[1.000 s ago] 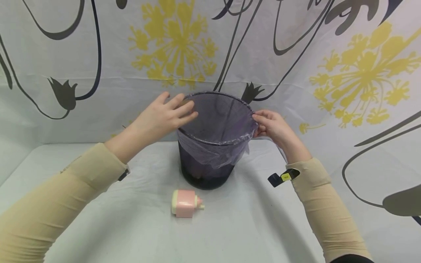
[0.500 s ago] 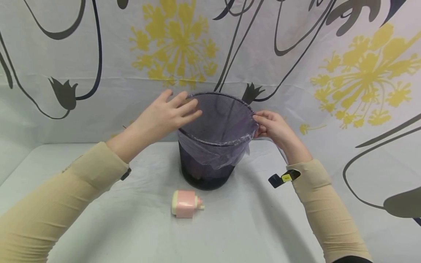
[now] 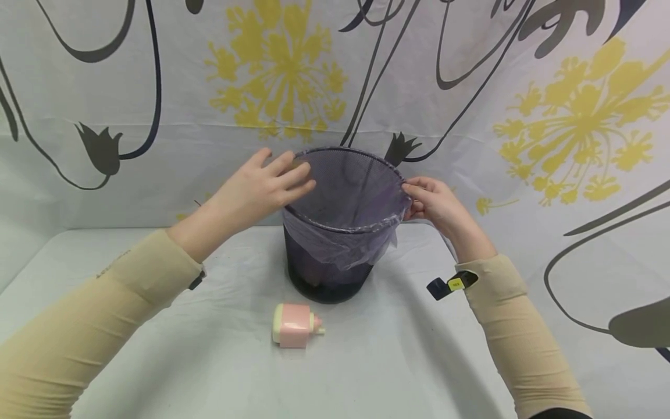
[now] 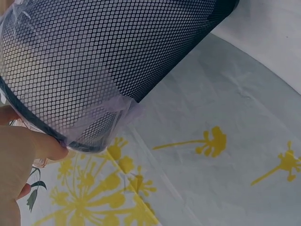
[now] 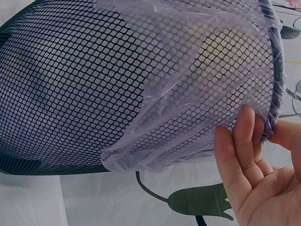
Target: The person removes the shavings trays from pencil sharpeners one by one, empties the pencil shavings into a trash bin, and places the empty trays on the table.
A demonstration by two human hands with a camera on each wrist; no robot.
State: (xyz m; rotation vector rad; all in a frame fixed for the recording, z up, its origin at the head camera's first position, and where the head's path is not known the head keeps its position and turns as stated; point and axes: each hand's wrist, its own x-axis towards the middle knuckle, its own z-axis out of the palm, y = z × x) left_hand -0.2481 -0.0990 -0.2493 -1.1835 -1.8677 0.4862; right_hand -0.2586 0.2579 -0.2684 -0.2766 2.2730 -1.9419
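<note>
A dark mesh wastebasket (image 3: 327, 285) stands on the white-covered table, lined with a thin purple trash bag (image 3: 340, 247) folded over its rim. At the left rim is my left hand (image 3: 256, 186), its fingers spread on the inner side. In the left wrist view the thumb (image 4: 49, 147) presses the bag-covered rim from outside. On the other side my right hand (image 3: 437, 203) pinches the bag at the rim. The right wrist view shows the right thumb (image 5: 284, 134) over the edge and the fingers (image 5: 242, 132) against the outside.
A pink and pale-yellow pump bottle (image 3: 295, 326) lies on its side in front of the wastebasket. A cloth (image 3: 209, 116) with yellow and grey flower prints hangs behind the table (image 3: 387, 361).
My left hand shifts slightly right, then back left at the rim. The right hand, wastebasket, bag and bottle stay practically in place.
</note>
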